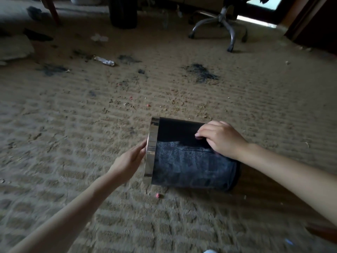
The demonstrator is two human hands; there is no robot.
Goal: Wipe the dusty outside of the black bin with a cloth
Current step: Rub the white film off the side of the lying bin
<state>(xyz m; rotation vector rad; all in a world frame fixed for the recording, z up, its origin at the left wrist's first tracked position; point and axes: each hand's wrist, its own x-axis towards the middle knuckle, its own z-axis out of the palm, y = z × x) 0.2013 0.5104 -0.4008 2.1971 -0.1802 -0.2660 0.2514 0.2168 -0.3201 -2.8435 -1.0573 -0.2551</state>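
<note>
The black bin (191, 167) lies on its side on the carpet, its silver rim (151, 152) pointing left. The upper part of its side is clean black and the lower part is grey with dust. My left hand (131, 159) holds the rim at the bin's open end. My right hand (220, 139) rests on top of the bin near its base, with the fingers curled down. A dark cloth (204, 143) shows under them, hard to tell apart from the bin and mostly hidden by the hand.
The beige carpet (91, 143) is littered with crumbs, dark smudges (200, 72) and a crumpled wrapper (104, 61). An office chair base (222, 26) stands at the back right and a dark round object (123, 13) at the back centre. Pillows (12, 46) lie far left.
</note>
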